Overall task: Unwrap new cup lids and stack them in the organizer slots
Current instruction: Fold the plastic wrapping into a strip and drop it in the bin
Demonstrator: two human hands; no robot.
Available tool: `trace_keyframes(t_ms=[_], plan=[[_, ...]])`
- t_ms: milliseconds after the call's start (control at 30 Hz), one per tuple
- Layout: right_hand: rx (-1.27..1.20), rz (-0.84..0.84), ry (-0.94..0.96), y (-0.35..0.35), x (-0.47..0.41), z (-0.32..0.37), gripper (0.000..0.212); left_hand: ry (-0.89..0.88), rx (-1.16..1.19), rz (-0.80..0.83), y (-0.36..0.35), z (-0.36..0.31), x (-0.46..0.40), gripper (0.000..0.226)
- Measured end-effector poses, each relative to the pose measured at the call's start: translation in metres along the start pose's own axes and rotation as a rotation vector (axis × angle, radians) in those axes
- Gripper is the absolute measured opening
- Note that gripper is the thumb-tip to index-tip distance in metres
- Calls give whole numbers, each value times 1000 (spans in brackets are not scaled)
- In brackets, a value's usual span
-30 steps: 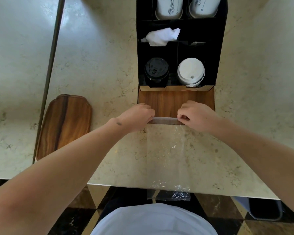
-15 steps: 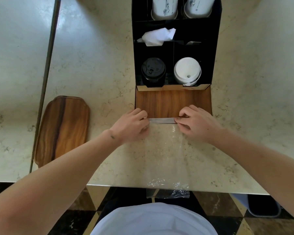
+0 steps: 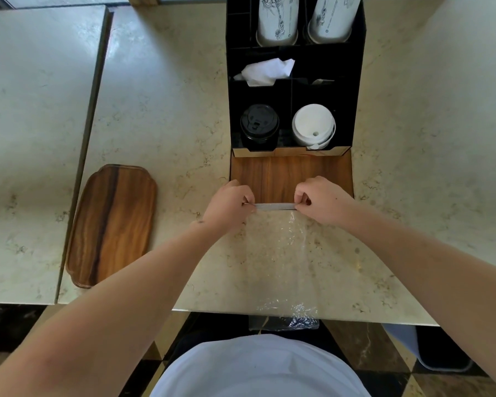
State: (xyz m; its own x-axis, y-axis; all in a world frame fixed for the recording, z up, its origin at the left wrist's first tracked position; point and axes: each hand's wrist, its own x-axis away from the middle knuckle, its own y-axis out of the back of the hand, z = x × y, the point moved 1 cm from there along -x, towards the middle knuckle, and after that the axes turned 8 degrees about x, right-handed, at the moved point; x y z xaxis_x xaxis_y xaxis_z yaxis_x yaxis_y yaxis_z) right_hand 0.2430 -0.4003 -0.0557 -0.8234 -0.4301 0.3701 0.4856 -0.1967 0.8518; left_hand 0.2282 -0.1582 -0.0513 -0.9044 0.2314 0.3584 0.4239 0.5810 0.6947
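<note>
- Two bare hands work at the counter (image 3: 161, 110) edge, head view, looking down.
- Left hand (image 3: 229, 204) pinches the left end of a clear plastic wrapper (image 3: 278, 253), at its rolled top strip; fingers closed on it.
- Right hand (image 3: 324, 199) pinches the right end of the same strip, thumb & forefinger pressed together on the plastic.
- Strip is stretched straight betw. both hands, just in front of the organizer (image 3: 295, 81), near its wooden front panel (image 3: 287, 176).
- Rest of wrapper lies flat on the marble counter toward the person; its crumpled bottom end hangs a bit over the counter edge. Wrapper looks flat; cannot tell if anything is inside.
- Organizer is black w/ several slots. Front left slot: stack of black lids (image 3: 259, 124). Front right slot: stack of white lids (image 3: 314, 126), top ones a little tilted.
- Middle row, left slot: white napkins (image 3: 265, 71) sticking out.
- Back row: two stacks of paper cups (image 3: 278, 21), upside down, w/ dark print.
- Wooden tray (image 3: 112, 222) lies on the counter well apart to the left, nothing on it.
- Person wears a light shirt (image 3: 258, 368); dark patterned floor below the counter edge.
</note>
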Motion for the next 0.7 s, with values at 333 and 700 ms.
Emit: trace_keyframes(t_ms=[333,700], plan=[[233,-196,277,-8,28,6,14,-376,-218,-56,-4,8,28,16],[295,-299,315,-22,50,4,16,-544,-371,-62,-16,18,49,15]])
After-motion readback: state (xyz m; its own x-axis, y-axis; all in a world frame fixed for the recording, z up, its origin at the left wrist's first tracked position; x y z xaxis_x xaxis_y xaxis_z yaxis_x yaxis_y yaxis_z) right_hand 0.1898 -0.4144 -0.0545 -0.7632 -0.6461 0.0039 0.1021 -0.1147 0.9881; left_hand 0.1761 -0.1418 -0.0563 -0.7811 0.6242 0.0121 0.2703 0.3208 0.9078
